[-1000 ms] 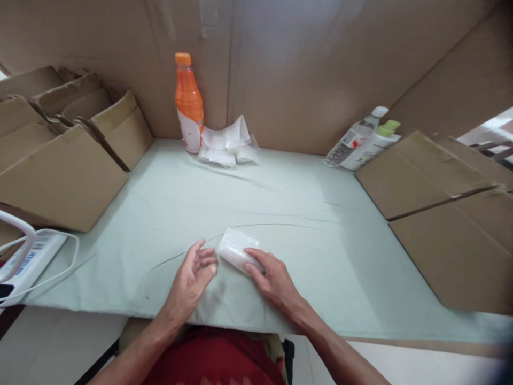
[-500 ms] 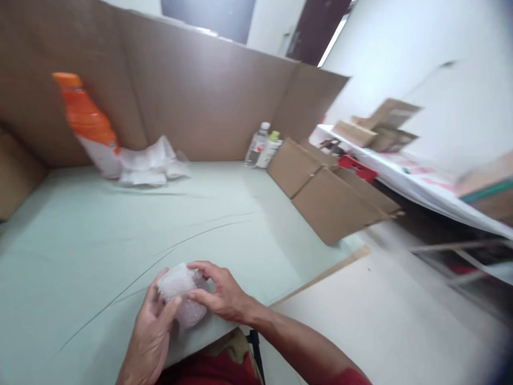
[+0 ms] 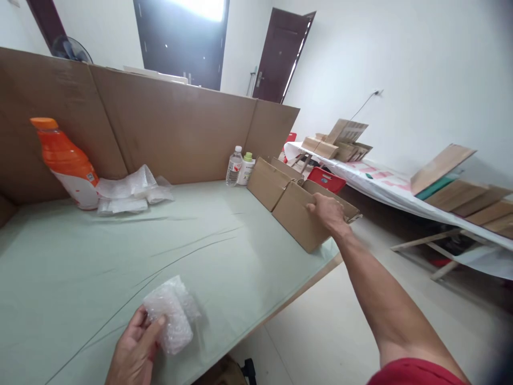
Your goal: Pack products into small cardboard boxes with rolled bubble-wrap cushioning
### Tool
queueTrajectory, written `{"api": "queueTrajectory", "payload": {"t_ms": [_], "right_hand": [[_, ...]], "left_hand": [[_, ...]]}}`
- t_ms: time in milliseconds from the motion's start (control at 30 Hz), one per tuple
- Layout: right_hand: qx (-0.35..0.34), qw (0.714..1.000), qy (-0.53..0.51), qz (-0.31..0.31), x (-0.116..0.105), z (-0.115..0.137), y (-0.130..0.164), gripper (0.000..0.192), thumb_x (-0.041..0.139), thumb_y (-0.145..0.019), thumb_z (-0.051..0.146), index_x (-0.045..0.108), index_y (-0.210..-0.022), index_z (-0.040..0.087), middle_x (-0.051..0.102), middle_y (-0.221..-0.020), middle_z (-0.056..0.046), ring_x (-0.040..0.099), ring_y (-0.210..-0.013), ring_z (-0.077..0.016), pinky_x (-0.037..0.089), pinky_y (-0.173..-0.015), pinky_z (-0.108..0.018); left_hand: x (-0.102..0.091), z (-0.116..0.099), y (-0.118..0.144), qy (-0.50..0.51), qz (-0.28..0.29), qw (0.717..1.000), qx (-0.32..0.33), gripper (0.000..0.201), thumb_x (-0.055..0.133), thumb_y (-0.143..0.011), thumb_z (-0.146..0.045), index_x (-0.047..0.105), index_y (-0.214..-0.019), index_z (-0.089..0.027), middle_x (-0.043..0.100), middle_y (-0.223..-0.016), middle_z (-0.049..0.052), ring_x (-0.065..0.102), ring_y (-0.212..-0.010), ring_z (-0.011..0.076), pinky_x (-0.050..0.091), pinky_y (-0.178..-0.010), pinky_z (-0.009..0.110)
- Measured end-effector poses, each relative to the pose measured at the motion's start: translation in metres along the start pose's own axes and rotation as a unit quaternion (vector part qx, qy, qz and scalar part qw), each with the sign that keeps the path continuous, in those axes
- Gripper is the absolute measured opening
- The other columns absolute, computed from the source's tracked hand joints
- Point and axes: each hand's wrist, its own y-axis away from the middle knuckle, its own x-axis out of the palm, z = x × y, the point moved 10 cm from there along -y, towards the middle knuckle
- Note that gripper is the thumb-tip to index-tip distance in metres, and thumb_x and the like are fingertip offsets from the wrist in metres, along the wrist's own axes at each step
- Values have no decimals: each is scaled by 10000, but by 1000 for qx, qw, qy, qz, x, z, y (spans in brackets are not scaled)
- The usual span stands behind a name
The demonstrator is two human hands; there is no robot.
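Note:
My left hand (image 3: 136, 342) is closed on a small bubble-wrapped packet (image 3: 172, 318), thumb on top and fingers beneath. The packet is held near the front of the pale green tabletop (image 3: 224, 267), and what lies inside the wrap cannot be made out. Away to the right, my right hand (image 3: 328, 211) is at the top edge of an open cardboard box (image 3: 296, 216). Its fingers are bent at the rim and mostly hidden, so I cannot tell whether they grip anything.
An orange-capped bottle (image 3: 72, 163) stands at the back left beside folded bubble wrap (image 3: 128, 190). A clear water bottle (image 3: 234, 167) and a white bottle with a green cap (image 3: 246, 170) are behind the box. Cardboard panels (image 3: 172, 128) wall the back. A second table (image 3: 385, 184) carries cardboard.
My right hand has left the packet and reached right to the cardboard box. My left hand still holds the packet. The head view has shifted, showing more of the room at right.

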Motion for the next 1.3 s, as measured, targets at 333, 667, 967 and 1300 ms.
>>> {"api": "queueTrajectory", "payload": {"t_ms": [333,667,967,1300], "right_hand": [[-395,889,-174,-155,-66,129,179,203,528,-955,236,683,-829,203,740,-813,-61,644,-767,-212,387,-784,-359],[-528,702,-473,61,-143,225,241,528,659,-884,568,596,-1337,305,673,-1264,-93,655,-1081,-300,558,-880,-440],[-499,600,-563,273,-172,292,242,476,736,-839,460,614,-1241,239,705,-893,-18,669,-750,-169,543,-599,-270],[-422,747,-479,188,-131,311,188,263,698,-768,367,494,-734,203,516,-635,39,461,-567,-107,315,-495,-232]], "left_hand": [[-29,-46,14,10,-25,996,90,692,925,-581,-355,653,-1203,-222,760,-1043,30,722,-919,216,588,-680,216],[-59,-127,86,4,-69,971,230,570,853,-627,-388,716,-1159,-240,771,-943,64,726,-886,304,622,-646,325],[67,-202,93,-268,130,871,391,599,761,-791,-293,580,-1361,-252,732,-954,34,689,-729,174,577,-640,265],[19,-169,79,-310,-46,790,527,499,622,-903,-234,494,-1385,-251,600,-1299,83,618,-1111,215,524,-954,379]]}}
